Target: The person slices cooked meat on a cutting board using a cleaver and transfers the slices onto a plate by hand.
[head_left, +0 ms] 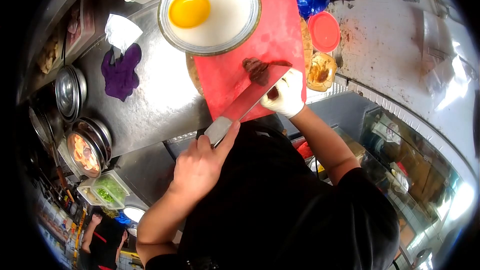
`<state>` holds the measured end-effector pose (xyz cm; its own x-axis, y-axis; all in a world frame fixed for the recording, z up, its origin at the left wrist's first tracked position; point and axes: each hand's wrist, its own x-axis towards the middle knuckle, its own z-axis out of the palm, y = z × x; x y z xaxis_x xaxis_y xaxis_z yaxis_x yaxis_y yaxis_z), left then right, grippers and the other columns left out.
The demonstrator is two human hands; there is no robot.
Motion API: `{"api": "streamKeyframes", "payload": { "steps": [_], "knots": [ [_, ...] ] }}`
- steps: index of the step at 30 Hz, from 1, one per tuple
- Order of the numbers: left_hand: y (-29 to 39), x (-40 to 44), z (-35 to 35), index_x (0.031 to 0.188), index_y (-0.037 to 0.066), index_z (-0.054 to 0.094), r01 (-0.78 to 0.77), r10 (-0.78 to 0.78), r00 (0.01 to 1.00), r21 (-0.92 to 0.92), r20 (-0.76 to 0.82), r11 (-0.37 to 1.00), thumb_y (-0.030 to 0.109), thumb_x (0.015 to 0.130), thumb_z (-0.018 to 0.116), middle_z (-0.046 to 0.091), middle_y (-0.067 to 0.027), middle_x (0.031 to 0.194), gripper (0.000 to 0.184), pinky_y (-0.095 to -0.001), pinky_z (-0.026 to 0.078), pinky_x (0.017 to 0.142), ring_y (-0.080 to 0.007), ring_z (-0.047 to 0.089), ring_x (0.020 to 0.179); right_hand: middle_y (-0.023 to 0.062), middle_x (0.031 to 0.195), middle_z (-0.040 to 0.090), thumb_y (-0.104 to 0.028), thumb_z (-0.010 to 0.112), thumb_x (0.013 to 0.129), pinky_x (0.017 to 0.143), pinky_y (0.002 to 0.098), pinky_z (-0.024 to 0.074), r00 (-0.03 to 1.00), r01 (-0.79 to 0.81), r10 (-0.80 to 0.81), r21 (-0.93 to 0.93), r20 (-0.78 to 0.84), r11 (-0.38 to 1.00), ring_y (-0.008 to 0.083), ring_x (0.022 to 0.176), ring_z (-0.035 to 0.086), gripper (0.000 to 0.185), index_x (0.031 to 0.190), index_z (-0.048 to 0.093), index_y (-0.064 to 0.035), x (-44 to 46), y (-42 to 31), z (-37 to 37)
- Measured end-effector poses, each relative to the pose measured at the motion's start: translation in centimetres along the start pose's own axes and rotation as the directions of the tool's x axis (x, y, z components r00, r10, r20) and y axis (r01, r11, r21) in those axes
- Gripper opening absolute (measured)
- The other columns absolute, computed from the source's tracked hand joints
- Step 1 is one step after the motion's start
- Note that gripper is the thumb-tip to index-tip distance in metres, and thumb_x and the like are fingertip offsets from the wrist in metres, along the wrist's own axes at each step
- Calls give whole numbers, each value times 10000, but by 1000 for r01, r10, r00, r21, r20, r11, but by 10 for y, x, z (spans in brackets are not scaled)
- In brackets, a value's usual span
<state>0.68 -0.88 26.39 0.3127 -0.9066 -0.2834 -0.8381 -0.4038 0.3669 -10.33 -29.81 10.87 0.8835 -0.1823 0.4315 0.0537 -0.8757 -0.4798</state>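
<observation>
My left hand point(197, 167) is wrapped round the handle of a wide-bladed knife point(255, 92), which slants up and right over a red cutting board point(215, 82). My right hand point(287, 92), in a white glove, has its fingers curled on a dark red piece of meat point(272, 93) beside the blade's far end. The glove partly hides that piece. Across the blade lies a small heap of cut meat point(256, 71). A large white bowl point(240, 15) with a dark rim stands at the board's upper left, holding a round yellow thing like an egg yolk point(189, 10).
A purple cloth point(121, 72) and white paper point(123, 32) lie on the steel counter point(160, 90). Metal bowls point(70, 92) and a clear container of chopped greens point(107, 190) line the left. A red lid point(324, 31) sits right of the board. Another person point(102, 240) is at lower left.
</observation>
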Motion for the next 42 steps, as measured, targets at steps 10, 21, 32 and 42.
{"api": "streamKeyframes", "payload": {
  "steps": [10, 21, 32, 42],
  "knots": [
    [-2, 5, 0, 1678, 192, 478, 21, -20, 1000, -75, 20, 997, -54, 832, 629, 536, -137, 810, 894, -447, 595, 578, -318, 658, 680, 54, 949, 669, -136, 867, 607, 755, 422, 538, 998, 17, -18, 21, 56, 1000, 298, 808, 673, 409, 984, 709, -120, 3, 2, 0],
    [-2, 16, 5, 1666, 229, 495, 4, -6, 999, -62, -32, 998, 8, 830, 661, 521, -105, 777, 880, -410, 604, 545, -270, 635, 617, 63, 984, 698, -131, 862, 609, 757, 419, 539, 1000, 1, -1, 4, -17, 1000, 307, 814, 680, 398, 978, 713, -125, 8, -5, -4],
    [-3, 21, 4, 1686, 184, 456, 18, -16, 1000, -117, 14, 993, -56, 835, 622, 545, -143, 794, 899, -445, 597, 579, -328, 658, 659, 72, 983, 699, -129, 867, 603, 770, 421, 544, 1000, 1, -1, 27, -11, 1000, 310, 807, 682, 376, 936, 693, -115, 5, -1, -2],
    [-2, 28, 4, 1677, 187, 471, 6, -5, 1000, -89, 19, 996, -10, 829, 652, 554, -130, 789, 889, -425, 597, 548, -293, 652, 615, 71, 909, 683, -102, 845, 581, 699, 413, 543, 1000, 8, -8, 76, -3, 997, 313, 748, 664, 372, 918, 687, -112, 10, 0, -4]
  ]
}}
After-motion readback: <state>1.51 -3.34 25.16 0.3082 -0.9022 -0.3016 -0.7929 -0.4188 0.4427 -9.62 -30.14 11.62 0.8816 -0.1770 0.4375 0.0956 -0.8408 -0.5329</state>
